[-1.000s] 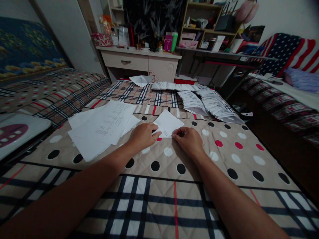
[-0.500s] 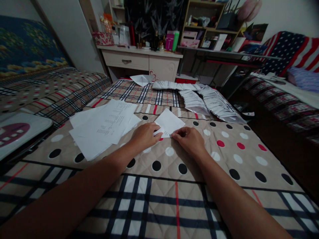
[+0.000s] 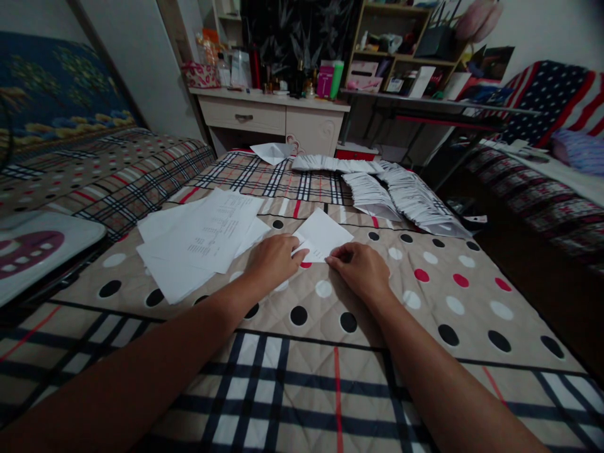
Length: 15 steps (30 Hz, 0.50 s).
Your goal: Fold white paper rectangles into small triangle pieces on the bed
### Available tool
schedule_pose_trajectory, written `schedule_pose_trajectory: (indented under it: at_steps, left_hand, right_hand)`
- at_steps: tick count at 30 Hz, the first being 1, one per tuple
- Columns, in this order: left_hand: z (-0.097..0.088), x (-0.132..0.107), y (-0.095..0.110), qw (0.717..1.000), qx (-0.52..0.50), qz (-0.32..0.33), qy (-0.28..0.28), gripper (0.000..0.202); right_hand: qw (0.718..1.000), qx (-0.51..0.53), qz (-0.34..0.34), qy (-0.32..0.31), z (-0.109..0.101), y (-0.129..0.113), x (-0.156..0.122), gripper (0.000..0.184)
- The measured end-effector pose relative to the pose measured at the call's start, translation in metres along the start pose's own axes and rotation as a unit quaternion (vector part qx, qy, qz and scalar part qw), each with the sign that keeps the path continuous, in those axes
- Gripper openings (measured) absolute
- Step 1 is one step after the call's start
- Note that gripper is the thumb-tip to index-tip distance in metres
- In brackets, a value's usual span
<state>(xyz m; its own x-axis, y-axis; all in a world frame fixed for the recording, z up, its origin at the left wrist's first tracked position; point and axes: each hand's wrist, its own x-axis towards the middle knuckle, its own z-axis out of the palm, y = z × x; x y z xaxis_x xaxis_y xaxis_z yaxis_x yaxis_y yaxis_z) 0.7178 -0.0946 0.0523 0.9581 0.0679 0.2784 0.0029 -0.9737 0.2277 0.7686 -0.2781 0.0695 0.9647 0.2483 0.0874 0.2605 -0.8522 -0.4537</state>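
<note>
A folded piece of white paper (image 3: 323, 233) lies on the bedspread in front of me, one corner pointing away, with faint print near its lower edge. At its left side, the fingers and thumb of my left hand (image 3: 275, 257) close on the edge. My right hand (image 3: 359, 267) pinches the lower right corner between thumb and curled fingers. To the left of my left hand, loose printed sheets (image 3: 202, 236) lie in an overlapping pile.
Rows of folded white papers (image 3: 415, 198) stand packed at the far right of the bed (image 3: 302, 352). A separate folded paper (image 3: 271, 153) lies near the far edge. Beyond stands a cream dresser (image 3: 240, 116) crowded with bottles. A white board-like object (image 3: 47, 251) is at left.
The view has shifted slightly, so everything sits a little further right and lower. Both hands keep their places on the folded paper, with no clear movement.
</note>
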Motion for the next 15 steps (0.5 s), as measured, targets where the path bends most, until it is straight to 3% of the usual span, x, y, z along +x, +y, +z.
schedule_pose_trajectory:
  at_steps: [7,12,15]
  left_hand:
    - [-0.0012,-0.0016,0.0035,0.999,0.031,-0.012,-0.008,0.027]
    - [-0.0025,-0.0024,0.0049,0.998,0.008,-0.067,-0.015,0.021]
    - [-0.0022,-0.0037,0.0049,0.999,0.003,-0.052,-0.009,0.017]
  right_hand:
    - [1.0,-0.006,0.006,0.003,0.0006,-0.0001,0.0002,0.01]
    - [1.0,0.002,-0.002,0.003,0.0016,0.0014,-0.0004,0.011]
    - [1.0,0.002,-0.004,0.004,0.0026,0.0029,-0.0006,0.011]
